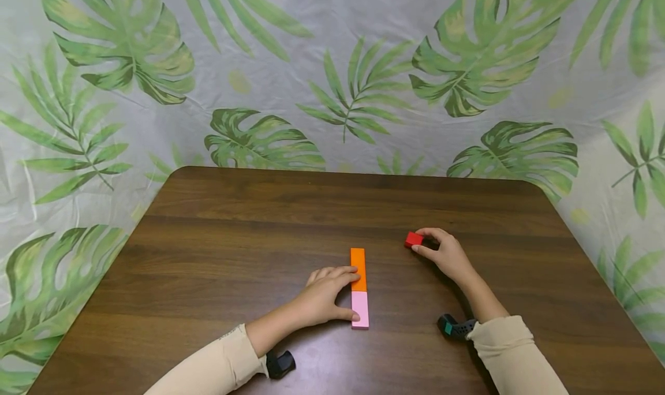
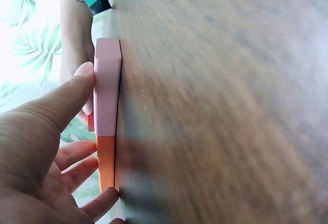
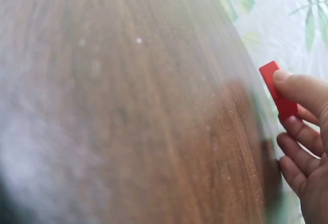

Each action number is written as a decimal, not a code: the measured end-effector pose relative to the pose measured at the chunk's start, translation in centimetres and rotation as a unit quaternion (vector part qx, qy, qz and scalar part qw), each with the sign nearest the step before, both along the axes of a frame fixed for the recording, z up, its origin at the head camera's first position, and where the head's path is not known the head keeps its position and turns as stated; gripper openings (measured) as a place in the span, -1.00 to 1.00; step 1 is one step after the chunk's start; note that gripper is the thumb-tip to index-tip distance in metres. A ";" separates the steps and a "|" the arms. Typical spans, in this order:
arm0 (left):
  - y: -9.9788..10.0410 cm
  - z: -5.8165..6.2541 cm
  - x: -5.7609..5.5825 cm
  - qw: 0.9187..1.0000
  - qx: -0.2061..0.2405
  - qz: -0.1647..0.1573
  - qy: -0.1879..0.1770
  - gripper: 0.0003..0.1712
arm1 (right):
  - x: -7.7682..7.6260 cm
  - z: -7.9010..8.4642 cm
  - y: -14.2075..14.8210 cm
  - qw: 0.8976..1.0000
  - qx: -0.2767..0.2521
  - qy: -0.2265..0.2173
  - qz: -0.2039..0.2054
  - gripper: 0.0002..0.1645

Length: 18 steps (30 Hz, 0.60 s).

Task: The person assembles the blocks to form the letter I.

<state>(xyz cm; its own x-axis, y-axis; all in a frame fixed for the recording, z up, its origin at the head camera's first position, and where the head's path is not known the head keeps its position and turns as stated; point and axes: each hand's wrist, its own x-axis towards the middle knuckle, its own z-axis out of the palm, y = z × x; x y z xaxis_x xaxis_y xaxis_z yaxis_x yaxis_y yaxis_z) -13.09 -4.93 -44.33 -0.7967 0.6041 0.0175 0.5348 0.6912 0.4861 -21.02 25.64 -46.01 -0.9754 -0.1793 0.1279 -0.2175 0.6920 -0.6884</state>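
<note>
An orange block (image 1: 358,269) and a pink block (image 1: 359,309) lie end to end in a line on the table, the orange one farther away. My left hand (image 1: 324,297) reaches over from the left, thumb tip on the pink block and fingertips on the orange block. In the left wrist view, the thumb touches the pink block (image 2: 107,88) while the spread fingers rest on the orange block (image 2: 106,160). To the right and farther back, my right hand (image 1: 445,253) pinches a small red block (image 1: 414,239) between thumb and fingers. The right wrist view shows that red block (image 3: 278,92) tilted.
All of this is on a dark brown wooden table (image 1: 249,210) with rounded far corners. Behind it hangs a leaf-patterned cloth (image 1: 363,14). Black straps with small devices (image 1: 454,327) sit at both wrists.
</note>
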 end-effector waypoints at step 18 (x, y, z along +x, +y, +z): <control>0.0 -0.1 0.0 1.000 0.001 0.000 -0.003 -0.13 | -1.4 1.6 -2.5 0.996 -0.060 0.019 0.058 -0.54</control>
<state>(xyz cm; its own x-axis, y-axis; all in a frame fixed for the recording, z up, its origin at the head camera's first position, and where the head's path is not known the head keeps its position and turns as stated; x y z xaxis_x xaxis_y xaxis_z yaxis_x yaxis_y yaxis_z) -13.08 -4.89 -44.40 -0.7973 0.6035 0.0135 0.5313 0.6908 0.4904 -22.38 23.13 -44.39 -0.9433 -0.2711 0.1915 -0.3182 0.5746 -0.7541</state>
